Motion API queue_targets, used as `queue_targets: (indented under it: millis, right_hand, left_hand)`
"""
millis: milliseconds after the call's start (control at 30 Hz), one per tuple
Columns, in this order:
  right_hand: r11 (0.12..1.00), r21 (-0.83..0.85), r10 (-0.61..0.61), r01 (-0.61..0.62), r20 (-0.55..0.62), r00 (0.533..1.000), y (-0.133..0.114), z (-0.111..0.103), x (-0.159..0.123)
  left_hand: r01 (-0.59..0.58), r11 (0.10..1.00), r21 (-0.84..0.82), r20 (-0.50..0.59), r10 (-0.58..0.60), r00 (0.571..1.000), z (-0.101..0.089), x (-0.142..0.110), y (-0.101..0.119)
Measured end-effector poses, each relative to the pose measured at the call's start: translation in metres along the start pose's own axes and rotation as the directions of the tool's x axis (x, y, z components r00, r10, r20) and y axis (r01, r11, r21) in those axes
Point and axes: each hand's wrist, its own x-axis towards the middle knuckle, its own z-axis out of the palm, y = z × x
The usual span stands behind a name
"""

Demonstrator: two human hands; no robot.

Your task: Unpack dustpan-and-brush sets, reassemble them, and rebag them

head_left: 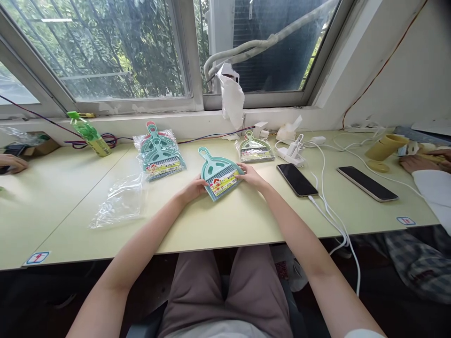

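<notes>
A teal mini dustpan [221, 176] with a brush behind a yellow printed label is held just over the table in front of me, its handle pointing away. My left hand [193, 188] grips its left edge, and my right hand [252, 176] grips the right edge, fingers closed on both sides. To the left lies a stack of similar dustpans [161, 152] in clear wrap, a pinkish-red handle showing at the top. One more wrapped dustpan set [255, 148] lies behind my right hand. A clear plastic bag [121, 201] rests flat near my left forearm.
Right of me lie a black phone [297, 180] on a white cable, a power strip [291, 153] and another phone [367, 183]. A green bottle [89, 134] leans at the back left. Other people's hands [13, 164] show at both sides. A yellow cup [386, 147] stands far right.
</notes>
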Motion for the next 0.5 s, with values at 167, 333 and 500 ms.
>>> queue_targets:
  millis: [167, 333, 500]
  right_hand:
    - [1.0, -0.015, 0.002, -0.002, -0.001, 1.0, 0.0025, -0.0009, 0.0012]
    - [1.0, -0.024, 0.001, -0.001, 0.007, 1.0, 0.0037, -0.0014, 0.002]
    - [1.0, -0.013, 0.003, -0.003, 0.011, 1.0, 0.0024, -0.0008, 0.0014]
  left_hand:
    - [0.003, 0.999, 0.045, 0.017, -0.004, 1.0, 0.0002, -0.0012, -0.0002]
    - [-0.015, 0.994, 0.107, 0.037, 0.011, 0.999, 0.0025, -0.0041, 0.0013]
    - [-0.035, 0.988, 0.15, 0.036, 0.03, 0.999, 0.0023, -0.0048, 0.0012]
